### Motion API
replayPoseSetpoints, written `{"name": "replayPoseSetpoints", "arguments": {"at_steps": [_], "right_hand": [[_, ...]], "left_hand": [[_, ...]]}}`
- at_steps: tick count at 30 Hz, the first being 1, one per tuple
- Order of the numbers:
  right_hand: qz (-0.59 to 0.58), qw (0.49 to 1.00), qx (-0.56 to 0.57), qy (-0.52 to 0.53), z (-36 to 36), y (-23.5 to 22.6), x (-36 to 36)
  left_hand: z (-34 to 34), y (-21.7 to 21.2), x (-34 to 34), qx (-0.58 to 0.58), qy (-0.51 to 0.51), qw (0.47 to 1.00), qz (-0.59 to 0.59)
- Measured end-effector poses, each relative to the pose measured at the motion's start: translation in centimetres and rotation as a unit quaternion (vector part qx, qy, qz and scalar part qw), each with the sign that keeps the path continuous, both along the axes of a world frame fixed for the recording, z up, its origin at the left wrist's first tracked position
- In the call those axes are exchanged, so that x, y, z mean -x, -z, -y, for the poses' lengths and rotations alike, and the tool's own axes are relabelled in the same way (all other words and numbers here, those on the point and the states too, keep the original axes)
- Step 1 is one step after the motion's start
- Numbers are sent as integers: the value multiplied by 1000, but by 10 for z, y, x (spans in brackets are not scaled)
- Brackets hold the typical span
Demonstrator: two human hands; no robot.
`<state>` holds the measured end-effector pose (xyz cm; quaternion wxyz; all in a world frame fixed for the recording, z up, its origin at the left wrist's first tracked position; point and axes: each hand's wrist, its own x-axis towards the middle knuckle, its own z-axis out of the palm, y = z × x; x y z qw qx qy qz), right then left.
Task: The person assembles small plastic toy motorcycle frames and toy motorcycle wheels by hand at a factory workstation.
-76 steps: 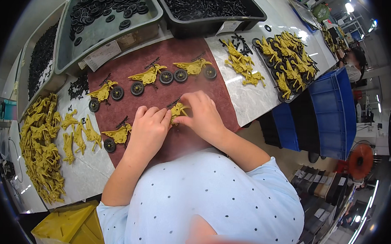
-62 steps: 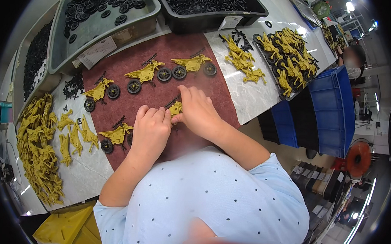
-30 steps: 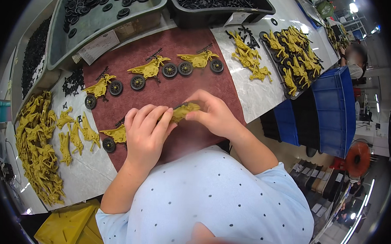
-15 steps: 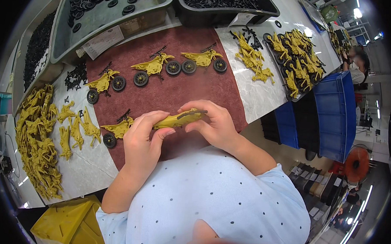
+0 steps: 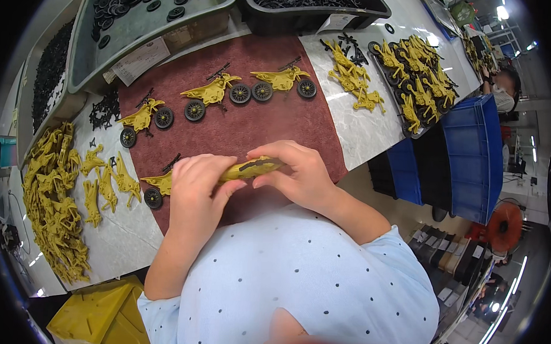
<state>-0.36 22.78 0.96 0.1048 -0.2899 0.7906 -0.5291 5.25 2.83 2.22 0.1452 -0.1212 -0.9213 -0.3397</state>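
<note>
A yellow toy motorcycle body with a dark strip along its upper edge is held over the red cloth. My left hand pinches its left end, and my right hand grips the right end, thumb below and fingers above. Partly behind my left hand sits a toy motorcycle with black handlebars and one visible black wheel. Farther up the cloth are three more yellow motorcycles, the left one, the middle one and the right one, each with two black wheels and handlebars.
A heap of yellow parts lies at left. Behind the cloth stand a grey bin of wheels and a black bin of small parts. A loaded tray and blue crates are at right; a person is beyond.
The held motorcycle body has turned in my fingers, so its dark strip now faces up along the middle. My left hand has shifted slightly left.
</note>
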Motion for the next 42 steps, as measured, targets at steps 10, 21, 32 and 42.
{"name": "replayPoseSetpoints", "arguments": {"at_steps": [10,21,32,42], "right_hand": [[-279,957,38,69,6,6,9],[-246,956,98,125,12,0,13],[-99,986,131,-6,1,10,-1],[-167,973,156,-34,3,1,2]], "left_hand": [[-9,9,-4,21,-33,997,-73],[-13,6,-9,-73,-61,992,-86],[-14,3,-1,-135,-16,991,-15],[-12,4,-3,-42,-15,987,-154]]}}
